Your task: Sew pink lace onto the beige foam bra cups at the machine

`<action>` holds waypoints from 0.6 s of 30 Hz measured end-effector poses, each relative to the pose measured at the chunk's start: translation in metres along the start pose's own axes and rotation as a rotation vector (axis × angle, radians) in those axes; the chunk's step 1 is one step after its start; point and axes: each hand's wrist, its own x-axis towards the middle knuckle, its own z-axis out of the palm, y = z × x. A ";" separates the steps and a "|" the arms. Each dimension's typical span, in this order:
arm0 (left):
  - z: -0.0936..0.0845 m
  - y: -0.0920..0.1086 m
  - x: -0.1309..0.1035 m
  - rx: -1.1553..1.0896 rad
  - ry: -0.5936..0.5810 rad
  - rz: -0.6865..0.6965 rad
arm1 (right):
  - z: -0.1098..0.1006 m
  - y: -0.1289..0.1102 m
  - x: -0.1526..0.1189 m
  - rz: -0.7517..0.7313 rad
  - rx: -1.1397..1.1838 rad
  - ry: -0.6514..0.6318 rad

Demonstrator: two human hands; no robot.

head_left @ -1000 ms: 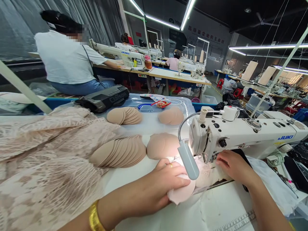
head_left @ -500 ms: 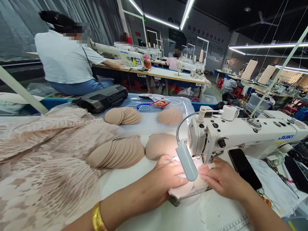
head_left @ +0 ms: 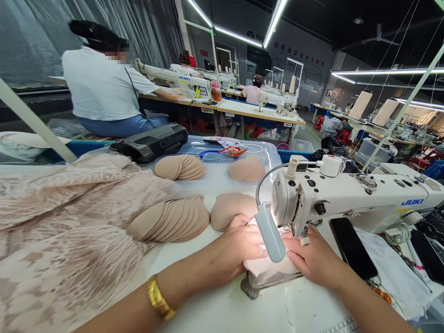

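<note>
Matt cloth [head_left: 268, 269], shiny metal bracelet [head_left: 158, 298]

Pale pink fabric [head_left: 271, 269], brightly lit, partly hidden, lay loosely creased in the lower middle, right of centre.

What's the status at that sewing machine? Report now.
Left hand on pale pink fabric; right hand too. Fabric at sewing machine head. Gray lamp hides part of it.

Tube lights [head_left: 275, 23]: glaring white | ceiling [head_left: 322, 23]: near-black | machine lamp [head_left: 270, 235]: bright local glow over pale fabric [head_left: 270, 269] | translucent plastic [head_left: 215, 182]: reflective sheen | lace [head_left: 45, 277]: soft, stretched toward the left edge | co-worker's head [head_left: 93, 34]: partly pixelated | far background: indistinct
</note>
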 end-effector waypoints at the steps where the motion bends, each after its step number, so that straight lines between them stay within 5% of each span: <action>1: -0.001 0.000 0.000 0.000 -0.024 -0.021 | 0.000 0.000 0.001 0.004 0.006 0.001; 18: -0.003 0.003 -0.001 0.021 -0.043 -0.100 | -0.001 0.001 0.000 0.009 0.117 0.060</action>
